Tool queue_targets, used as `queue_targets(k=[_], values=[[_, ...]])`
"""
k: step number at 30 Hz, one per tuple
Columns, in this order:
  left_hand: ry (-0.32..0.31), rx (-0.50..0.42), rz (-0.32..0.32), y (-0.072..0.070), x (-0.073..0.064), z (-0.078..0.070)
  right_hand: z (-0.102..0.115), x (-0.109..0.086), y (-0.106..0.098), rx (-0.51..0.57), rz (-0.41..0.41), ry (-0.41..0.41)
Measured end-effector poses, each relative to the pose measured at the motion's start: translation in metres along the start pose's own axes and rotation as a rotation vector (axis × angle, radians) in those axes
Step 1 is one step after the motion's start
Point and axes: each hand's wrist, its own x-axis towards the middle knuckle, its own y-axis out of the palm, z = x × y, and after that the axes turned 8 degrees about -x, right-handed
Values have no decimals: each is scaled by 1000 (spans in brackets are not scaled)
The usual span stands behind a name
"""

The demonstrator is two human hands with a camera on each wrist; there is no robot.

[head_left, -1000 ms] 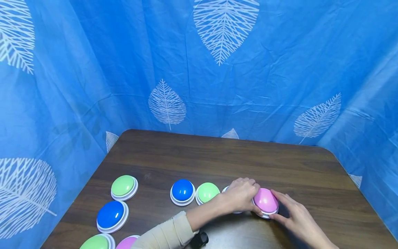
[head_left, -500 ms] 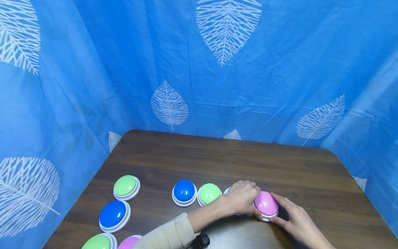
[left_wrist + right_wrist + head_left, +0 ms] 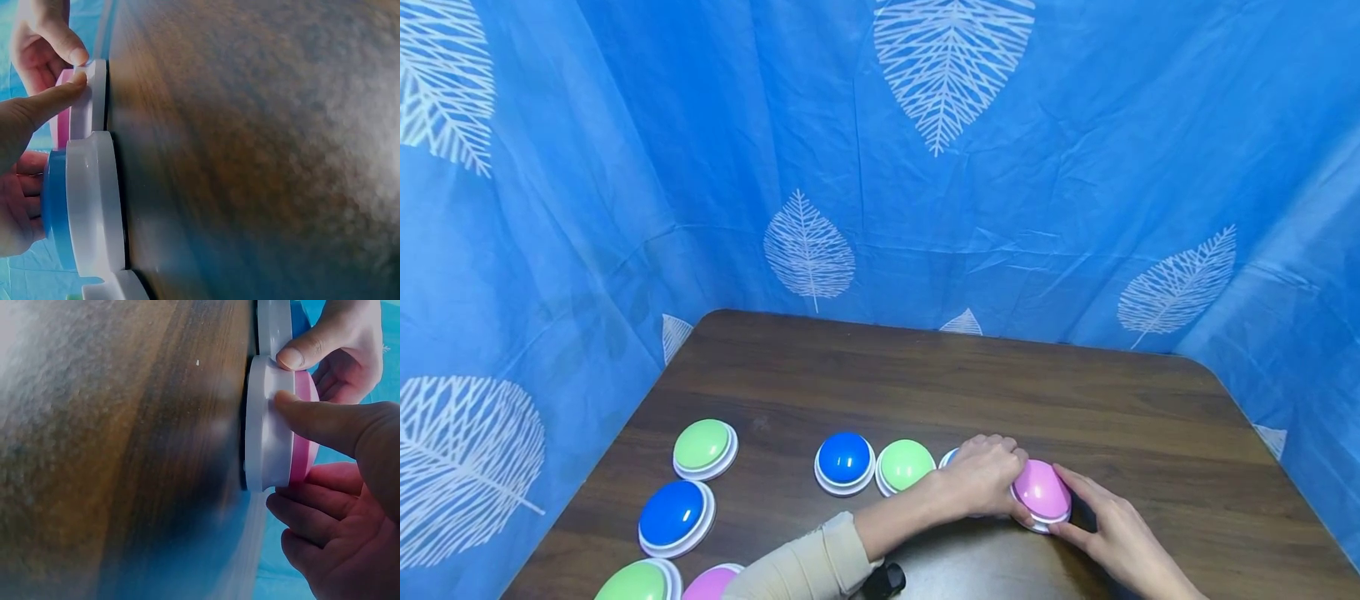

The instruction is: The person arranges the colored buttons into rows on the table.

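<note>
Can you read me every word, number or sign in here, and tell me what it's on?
None: no word, number, brand or sign can be read.
No writing shows on the pink button or the blue button beside it.
The blue curtain has white leaf drawings, not letters.
The black thing by the sleeve is too small to tell.

Curtain: blue, printed with white leaves. Desk: dark brown, streaked wood grain. Sleeve: beige. Button bases: white. Dome colours, read from where I stand: central blue dome; at its 3 o'clock, in order, green dome, second blue dome, pink dome. Corner blue dome: pale green dome at 1 o'clock, lower green dome at 7, second pink dome at 5.
</note>
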Motion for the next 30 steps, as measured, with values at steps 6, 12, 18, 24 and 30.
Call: queue_targets(k=[6,12,18,24,30], values=[[-7,-2,4,-3,-1,-2,-1,1,1,-2,-44,-26],[-9,-7,5,-8,-4,-3,1,3,-1,29,-41,-24],[-25,0,15,-19,-9,0,6,11,-2,30,-146,-88],[-26,38,-8,-29,-19,11,20,20,-4,38,-166,-110],[-63,35,-7,-44,-35,24,33,29,-6,109,-163,-120]])
